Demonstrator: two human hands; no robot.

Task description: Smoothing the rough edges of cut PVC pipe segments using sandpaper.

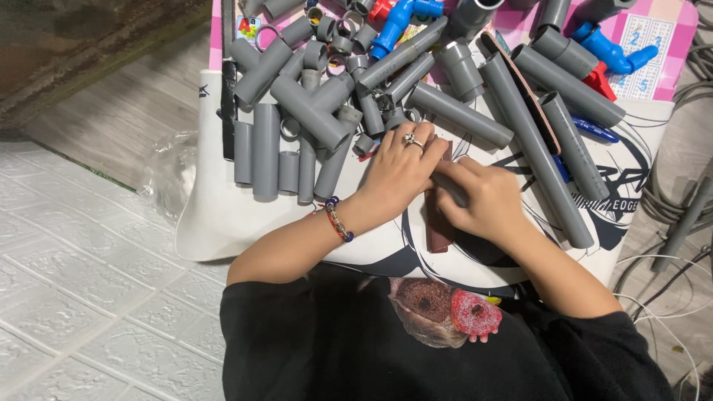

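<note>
Both hands' grip (453,182) on pipe piece (451,189), amid grey pipes (312,111).

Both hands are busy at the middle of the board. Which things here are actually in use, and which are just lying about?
In use:
left hand, on the brown sandpaper strip
right hand, holding a short grey pipe piece

Lying about:
heap of grey pipe offcuts
long grey pipes
blue valves
blue pen
grey cables

I wear a black shirt (312,341) with a printed picture, a beaded bracelet (338,220) on my left wrist, and a ring (411,139).
</note>
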